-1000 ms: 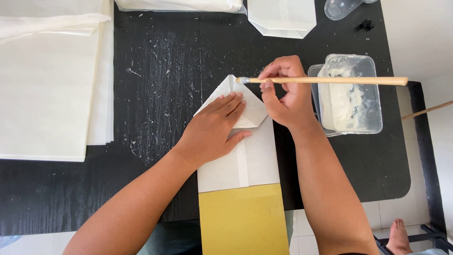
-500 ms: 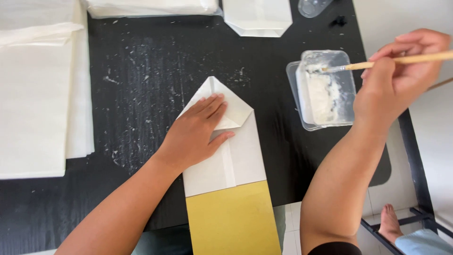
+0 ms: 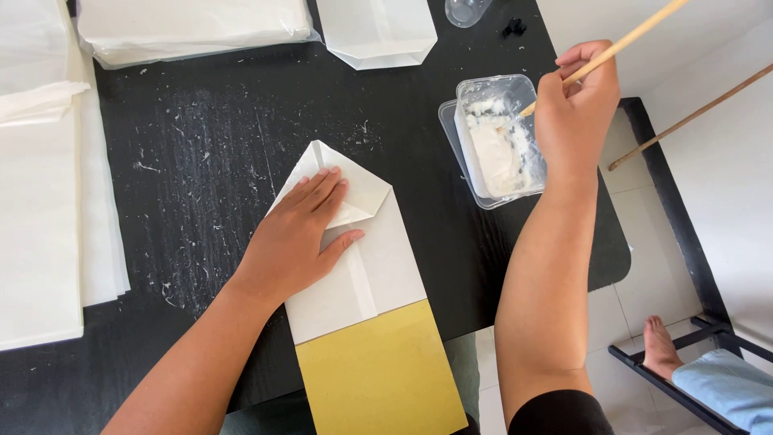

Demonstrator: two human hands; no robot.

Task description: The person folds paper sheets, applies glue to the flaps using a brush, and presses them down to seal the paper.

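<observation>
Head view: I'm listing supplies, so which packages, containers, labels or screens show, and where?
Clear plastic rectangular tub of white paste: right of centre, under the right hand.
White folded paper bag: top edge, flat.
White paper bag with yellow board insert: centre, under the left hand.
No labels or screens show.

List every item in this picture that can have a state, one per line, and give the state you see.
Left hand: flat, pressing on the paper bag.
Right hand: closed around the wooden brush.
Wooden brush: tilted, tip in the tub.
Clear plastic tub: open, partly filled with white paste.
White paper bag: flat, top corners folded to a point.
Yellow board: tucked into the bag's open end, overhanging the table edge.
Black table: flecked with dried paste.
</observation>
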